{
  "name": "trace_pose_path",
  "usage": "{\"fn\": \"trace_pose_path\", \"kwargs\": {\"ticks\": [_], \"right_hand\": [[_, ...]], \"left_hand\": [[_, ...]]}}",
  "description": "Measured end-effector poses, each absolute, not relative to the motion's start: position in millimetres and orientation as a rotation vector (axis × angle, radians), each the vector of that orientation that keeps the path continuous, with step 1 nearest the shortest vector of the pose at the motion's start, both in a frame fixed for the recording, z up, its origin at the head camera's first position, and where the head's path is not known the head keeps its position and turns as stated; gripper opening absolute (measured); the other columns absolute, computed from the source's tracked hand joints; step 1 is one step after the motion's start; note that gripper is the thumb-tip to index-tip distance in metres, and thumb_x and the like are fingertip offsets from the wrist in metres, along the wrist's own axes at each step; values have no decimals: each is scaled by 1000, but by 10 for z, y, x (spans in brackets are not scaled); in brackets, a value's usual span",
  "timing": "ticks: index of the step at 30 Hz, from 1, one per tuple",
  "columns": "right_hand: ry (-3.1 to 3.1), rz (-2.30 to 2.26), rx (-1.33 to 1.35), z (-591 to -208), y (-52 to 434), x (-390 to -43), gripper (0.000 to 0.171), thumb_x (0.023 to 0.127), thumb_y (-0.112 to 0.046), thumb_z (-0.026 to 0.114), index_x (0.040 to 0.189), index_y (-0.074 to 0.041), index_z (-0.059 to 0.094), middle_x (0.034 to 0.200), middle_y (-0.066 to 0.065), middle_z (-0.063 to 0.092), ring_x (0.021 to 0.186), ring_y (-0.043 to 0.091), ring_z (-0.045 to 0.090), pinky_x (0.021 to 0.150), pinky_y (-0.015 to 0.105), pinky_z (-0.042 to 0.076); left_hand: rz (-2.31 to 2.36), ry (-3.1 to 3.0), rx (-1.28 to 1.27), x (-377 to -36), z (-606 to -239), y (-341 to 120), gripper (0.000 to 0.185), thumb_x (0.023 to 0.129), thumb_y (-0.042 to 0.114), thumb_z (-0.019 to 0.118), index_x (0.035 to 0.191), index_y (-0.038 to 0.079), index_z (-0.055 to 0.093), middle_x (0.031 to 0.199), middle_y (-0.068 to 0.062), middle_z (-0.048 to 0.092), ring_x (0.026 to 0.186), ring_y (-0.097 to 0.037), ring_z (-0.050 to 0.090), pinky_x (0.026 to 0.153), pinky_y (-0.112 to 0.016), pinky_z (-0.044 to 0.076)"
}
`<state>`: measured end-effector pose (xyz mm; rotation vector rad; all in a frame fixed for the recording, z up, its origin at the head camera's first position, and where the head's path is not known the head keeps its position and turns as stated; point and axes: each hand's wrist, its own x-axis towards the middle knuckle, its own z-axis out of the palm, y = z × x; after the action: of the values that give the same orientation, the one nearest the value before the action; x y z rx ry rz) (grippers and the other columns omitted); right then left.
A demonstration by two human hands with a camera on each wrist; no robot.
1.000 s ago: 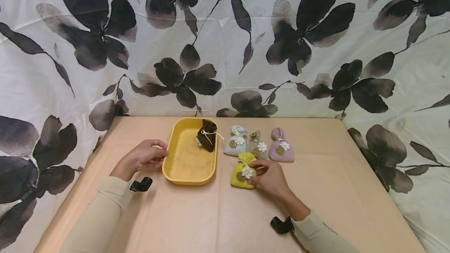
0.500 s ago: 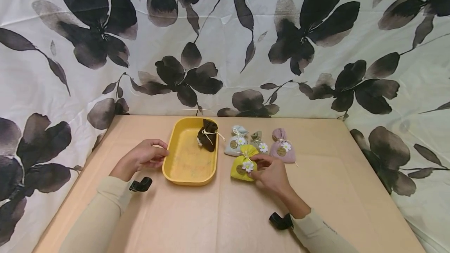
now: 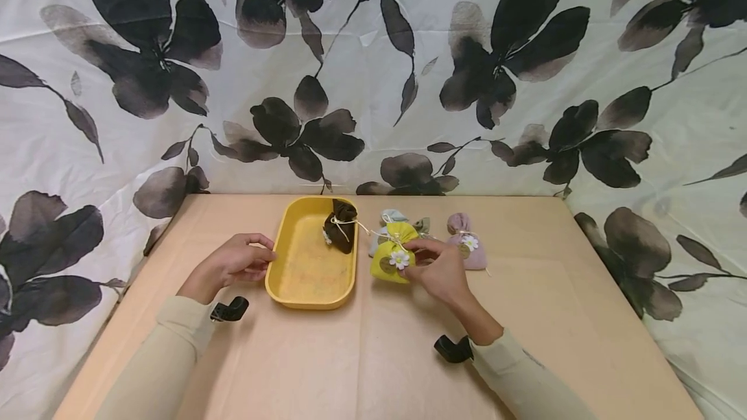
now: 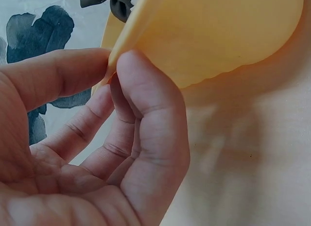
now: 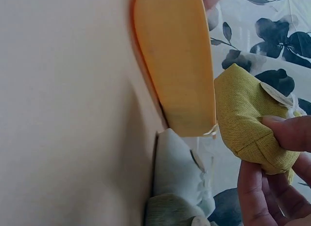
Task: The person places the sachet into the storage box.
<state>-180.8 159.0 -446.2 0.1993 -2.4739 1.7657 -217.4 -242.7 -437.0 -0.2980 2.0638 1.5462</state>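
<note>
My right hand (image 3: 439, 272) pinches a small yellow drawstring pouch (image 3: 390, 260) with a white flower, between thumb and fingers. In the right wrist view the yellow pouch (image 5: 250, 119) hangs above the table, beyond the yellow tray's side. The left hand (image 3: 245, 258) pinches the left rim of the yellow tray (image 3: 273, 287), as the left wrist view shows with thumb and fingers on the rim (image 4: 129, 39). Inside the tray, at its back right, lies a dark brown pouch (image 3: 341, 227) with a cream string.
A light blue pouch (image 3: 393, 216) and an olive-green pouch (image 3: 423, 225) stand behind the yellow one, partly hidden. To their right lies a mauve pouch (image 3: 474, 258). A floral cloth (image 3: 373, 70) hangs behind the table (image 3: 327, 361).
The right hand has raised the yellow pouch from the table and moved it back and slightly left, covering more of the light blue and olive-green pouches. The left hand keeps its hold on the tray.
</note>
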Motion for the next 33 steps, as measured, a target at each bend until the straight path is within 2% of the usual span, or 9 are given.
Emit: {"fn": "trace_pose_path", "kwargs": {"ticks": [5, 9, 16, 26, 33], "right_hand": [[-2437, 1802, 219, -4380, 1513, -1848, 41, 67, 12, 83, 105, -2, 79, 105, 20, 75, 84, 23, 69, 77, 28, 63], [-2440, 1805, 201, -4310, 1476, -1865, 41, 68, 11, 83, 106, -4, 80, 107, 19, 75, 86, 23, 70, 76, 22, 62], [-2402, 1823, 208, -4227, 1424, -1887, 41, 67, 12, 83, 105, -1, 79, 105, 21, 74, 84, 22, 72, 74, 21, 62], [-2407, 1781, 219, -4124, 1292, -1921, 40, 69, 6, 83, 106, -6, 80, 109, 17, 72, 89, 28, 73, 76, 24, 62], [-2387, 1765, 258, -4062, 1146, -1934, 38, 70, 7, 83, 106, -6, 80, 107, 15, 75, 88, 25, 74, 77, 25, 63]], "left_hand": [[1555, 2066, -295, -2176, -4354, -2466, 31, 100, 11, 65, 126, -2, 55, 80, -2, 64, 67, -10, 62, 64, -22, 60], [1556, 2072, -302, -2179, -4355, -2457, 31, 99, 10, 66, 126, -2, 55, 79, -2, 63, 67, -10, 62, 64, -22, 60], [1551, 2074, -297, -2173, -4371, -2424, 31, 99, 10, 66, 126, -2, 56, 77, -2, 61, 66, -10, 61, 63, -22, 59], [1561, 2057, -274, -2137, -4372, -2442, 28, 99, 10, 66, 124, -2, 56, 77, -2, 62, 67, -11, 61, 63, -22, 59], [1572, 2048, -263, -2106, -4388, -2471, 28, 100, 10, 66, 124, -1, 57, 77, -2, 62, 66, -11, 61, 62, -22, 59]]}}
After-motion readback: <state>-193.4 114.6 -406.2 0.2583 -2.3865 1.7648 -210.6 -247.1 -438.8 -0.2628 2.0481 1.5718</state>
